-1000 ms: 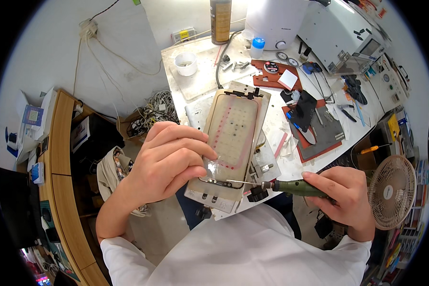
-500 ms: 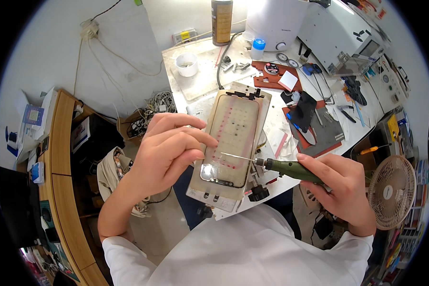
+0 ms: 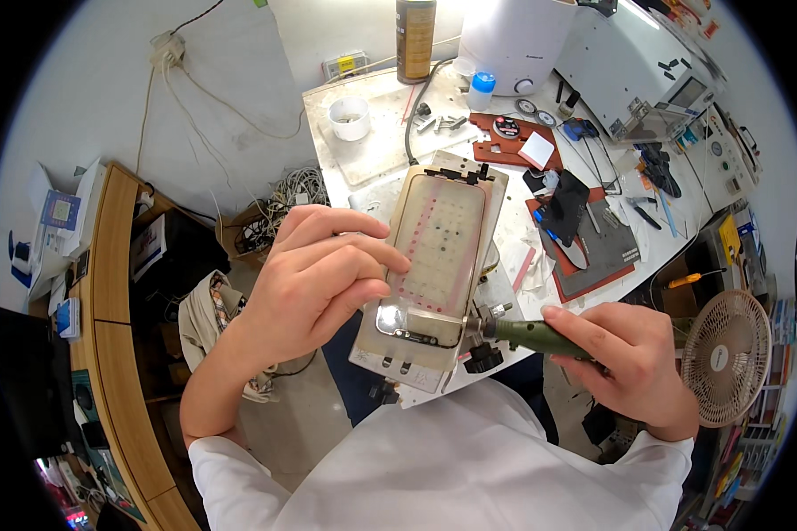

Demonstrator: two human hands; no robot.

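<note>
A phone-shaped panel with a dark rim and rows of red dots lies on a metal plate fixture, tilted in front of me. My left hand hovers at the panel's left edge, its fingers loosely bent and apart, holding nothing visible. In my right hand is a green-handled tool, like a small rotary grinder, gripped from the right with the index finger along its top. Its metal front end reaches the panel's lower right edge; I cannot make out the thin shaft's tip. A black knob juts from the fixture below it.
Behind the fixture stand a white cup, a spray can, a blue-capped bottle and a white appliance. To the right lie a grey mat, pliers and loose tools. A fan stands near my right elbow.
The green tool has dropped slightly and toward me; its thin shaft, previously visible across the panel, no longer shows clearly. My left hand has barely moved.
</note>
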